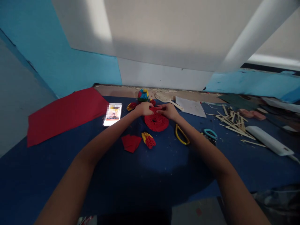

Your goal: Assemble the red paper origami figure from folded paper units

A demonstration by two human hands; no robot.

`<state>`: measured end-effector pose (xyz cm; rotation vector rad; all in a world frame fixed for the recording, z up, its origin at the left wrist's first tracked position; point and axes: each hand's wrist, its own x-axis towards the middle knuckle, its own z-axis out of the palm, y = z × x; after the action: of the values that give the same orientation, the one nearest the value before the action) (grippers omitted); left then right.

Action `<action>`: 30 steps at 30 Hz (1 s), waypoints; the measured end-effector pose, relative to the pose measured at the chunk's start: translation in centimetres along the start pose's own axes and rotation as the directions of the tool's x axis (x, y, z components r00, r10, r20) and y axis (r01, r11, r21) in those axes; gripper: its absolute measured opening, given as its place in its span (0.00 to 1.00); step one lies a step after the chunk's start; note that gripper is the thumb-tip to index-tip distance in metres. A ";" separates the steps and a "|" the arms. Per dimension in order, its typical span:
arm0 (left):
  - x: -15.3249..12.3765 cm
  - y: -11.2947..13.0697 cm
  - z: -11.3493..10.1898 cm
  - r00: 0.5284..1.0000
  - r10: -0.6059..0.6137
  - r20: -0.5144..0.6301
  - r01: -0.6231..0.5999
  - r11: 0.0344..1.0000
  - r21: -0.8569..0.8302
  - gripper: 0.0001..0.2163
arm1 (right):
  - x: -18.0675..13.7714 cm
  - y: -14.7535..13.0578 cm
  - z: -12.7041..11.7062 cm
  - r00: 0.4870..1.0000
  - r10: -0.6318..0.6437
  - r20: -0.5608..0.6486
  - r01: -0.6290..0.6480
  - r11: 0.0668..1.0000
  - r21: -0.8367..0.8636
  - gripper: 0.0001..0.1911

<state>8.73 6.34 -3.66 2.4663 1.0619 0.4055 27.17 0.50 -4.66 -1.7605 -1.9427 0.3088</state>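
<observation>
A round red disc (157,125) of folded paper pieces, with a small dark hole in its middle, lies on the blue table. At its far edge, my left hand (144,109) and my right hand (169,112) hold a red paper piece (154,109) between them, fingers closed. Whether that piece is joined to the disc, I cannot tell. Nearer me lie a red-and-yellow folded-paper piece (148,140) and some flat red paper (131,143). Just beyond my hands are a multicoloured folded-paper ball (142,95) and another yellow-and-red piece (131,106).
A large red sheet (65,115) and a lit phone (112,114) lie left. Rightward are a yellow loop handle (182,135), blue scissor-like handles (210,133), scattered thin sticks (234,122), a white power strip (269,140), a pale round-headed paddle (162,97) and white paper (191,106).
</observation>
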 end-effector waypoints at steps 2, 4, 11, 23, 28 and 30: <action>0.7 -0.1 0.1 0.995 0.048 0.092 -0.044 0.998 -0.045 0.15 | 0.0 -0.8 -0.2 0.996 -0.075 0.041 0.077 0.995 -0.066 0.06; 1.3 -0.2 0.4 0.989 0.073 0.130 -0.064 0.995 -0.075 0.15 | 0.0 -1.8 -0.4 0.989 -0.129 0.077 0.139 0.979 -0.147 0.06; 1.5 -1.0 1.1 0.994 0.107 0.016 -0.105 0.991 -0.083 0.11 | -0.2 -2.6 0.2 0.976 -0.218 0.001 0.209 0.936 -0.282 0.10; 1.0 -0.4 0.7 0.995 0.098 -0.035 -0.100 0.992 -0.080 0.10 | 0.3 0.1 0.8 0.996 -0.038 -0.078 0.045 0.995 0.085 0.07; 0.7 -0.5 0.8 0.997 0.079 -0.019 -0.080 0.993 -0.090 0.07 | 0.0 -1.1 1.1 0.990 -0.058 -0.131 0.043 0.992 -0.116 0.10; 0.5 -0.7 0.7 0.998 0.048 -0.033 -0.051 0.994 -0.095 0.09 | 0.0 -0.8 0.9 0.994 -0.052 -0.096 0.043 0.995 -0.094 0.10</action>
<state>8.95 6.93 -4.58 2.4126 0.9720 0.4991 25.98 0.58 -5.06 -1.7488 -1.9535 0.1157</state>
